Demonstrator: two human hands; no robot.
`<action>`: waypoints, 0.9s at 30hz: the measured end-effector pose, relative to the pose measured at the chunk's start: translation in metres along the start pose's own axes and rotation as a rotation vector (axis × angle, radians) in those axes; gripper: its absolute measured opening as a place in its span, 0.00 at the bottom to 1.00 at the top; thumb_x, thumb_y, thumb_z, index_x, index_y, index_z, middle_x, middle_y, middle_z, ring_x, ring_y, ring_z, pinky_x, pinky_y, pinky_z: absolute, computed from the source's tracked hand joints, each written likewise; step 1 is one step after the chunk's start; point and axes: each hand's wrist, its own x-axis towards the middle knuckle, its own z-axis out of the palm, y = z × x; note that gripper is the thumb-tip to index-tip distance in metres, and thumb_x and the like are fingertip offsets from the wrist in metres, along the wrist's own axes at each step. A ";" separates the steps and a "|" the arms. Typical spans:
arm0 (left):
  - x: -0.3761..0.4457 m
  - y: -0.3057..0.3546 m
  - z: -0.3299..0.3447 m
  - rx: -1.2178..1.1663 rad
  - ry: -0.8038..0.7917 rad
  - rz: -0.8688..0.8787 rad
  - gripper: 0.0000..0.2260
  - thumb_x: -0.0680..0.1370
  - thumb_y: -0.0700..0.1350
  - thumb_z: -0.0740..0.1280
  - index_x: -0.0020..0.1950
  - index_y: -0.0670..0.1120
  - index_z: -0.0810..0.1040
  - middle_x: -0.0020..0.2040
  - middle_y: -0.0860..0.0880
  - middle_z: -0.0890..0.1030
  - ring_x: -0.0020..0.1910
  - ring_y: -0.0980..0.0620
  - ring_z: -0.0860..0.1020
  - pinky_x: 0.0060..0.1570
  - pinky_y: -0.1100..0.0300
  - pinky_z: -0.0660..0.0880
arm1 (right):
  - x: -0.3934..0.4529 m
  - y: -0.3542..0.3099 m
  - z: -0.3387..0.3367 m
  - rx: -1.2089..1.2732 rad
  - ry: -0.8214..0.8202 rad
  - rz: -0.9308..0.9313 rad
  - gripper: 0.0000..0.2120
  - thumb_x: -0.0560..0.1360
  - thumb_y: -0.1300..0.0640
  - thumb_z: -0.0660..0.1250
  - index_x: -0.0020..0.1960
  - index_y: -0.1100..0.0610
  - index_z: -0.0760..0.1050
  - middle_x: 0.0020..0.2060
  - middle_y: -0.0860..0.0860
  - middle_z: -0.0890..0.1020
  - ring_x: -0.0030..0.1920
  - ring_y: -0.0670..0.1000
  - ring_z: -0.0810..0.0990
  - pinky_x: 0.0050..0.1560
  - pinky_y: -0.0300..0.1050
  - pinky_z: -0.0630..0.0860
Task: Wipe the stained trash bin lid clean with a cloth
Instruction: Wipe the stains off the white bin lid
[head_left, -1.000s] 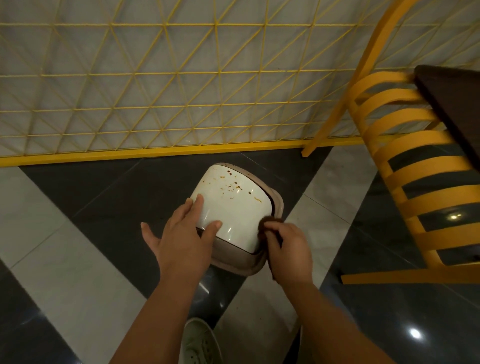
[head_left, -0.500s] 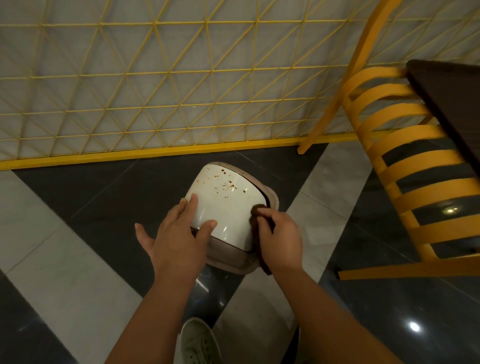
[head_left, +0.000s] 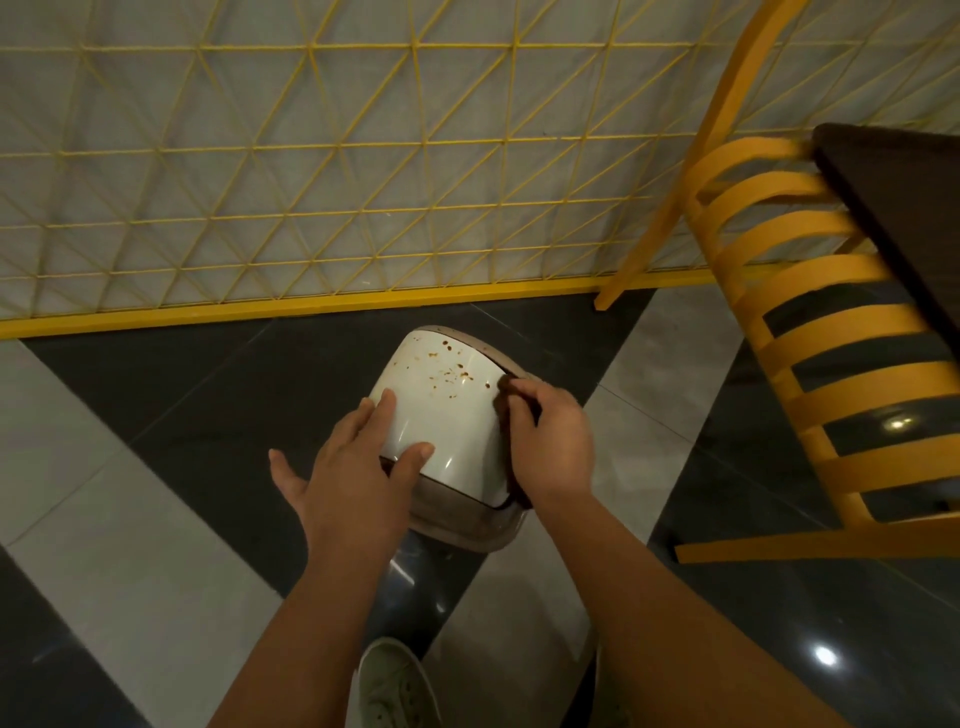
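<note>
A small trash bin stands on the floor, its white lid (head_left: 441, 405) speckled with brown stains over the far half and framed by a beige rim (head_left: 462, 525). My left hand (head_left: 353, 467) lies flat on the lid's near-left corner, fingers spread, holding nothing. My right hand (head_left: 550, 441) is closed on a dark brown cloth (head_left: 505, 410), pressed against the lid's right edge. Most of the cloth is hidden under my fingers and palm.
A yellow slatted chair (head_left: 810, 322) stands close on the right, with a dark table edge (head_left: 904, 208) above it. A yellow lattice partition (head_left: 311, 182) runs behind the bin. My white shoe (head_left: 395, 686) is on the glossy tiled floor below the bin.
My right hand with the cloth has slid away from me along the lid's right edge, toward the stains. The left hand has stayed flat on the lid.
</note>
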 end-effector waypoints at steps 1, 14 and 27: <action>0.000 0.000 -0.001 0.002 0.002 -0.001 0.27 0.78 0.60 0.61 0.77 0.60 0.59 0.77 0.54 0.61 0.75 0.53 0.62 0.72 0.39 0.34 | -0.005 -0.002 0.000 0.011 -0.010 -0.043 0.11 0.78 0.50 0.61 0.59 0.43 0.76 0.58 0.44 0.77 0.56 0.44 0.74 0.56 0.36 0.68; 0.001 0.000 0.001 0.014 0.003 -0.002 0.27 0.78 0.61 0.60 0.77 0.61 0.58 0.77 0.54 0.61 0.74 0.53 0.63 0.72 0.39 0.34 | -0.006 -0.008 0.001 0.057 -0.003 -0.094 0.11 0.77 0.51 0.62 0.58 0.45 0.77 0.56 0.43 0.77 0.55 0.41 0.73 0.58 0.34 0.68; 0.001 0.000 0.001 -0.001 0.002 -0.004 0.27 0.78 0.61 0.60 0.76 0.61 0.58 0.77 0.55 0.61 0.75 0.53 0.61 0.71 0.40 0.34 | -0.009 -0.002 0.001 0.066 -0.001 -0.051 0.11 0.77 0.51 0.62 0.58 0.44 0.77 0.57 0.42 0.77 0.56 0.42 0.73 0.57 0.32 0.65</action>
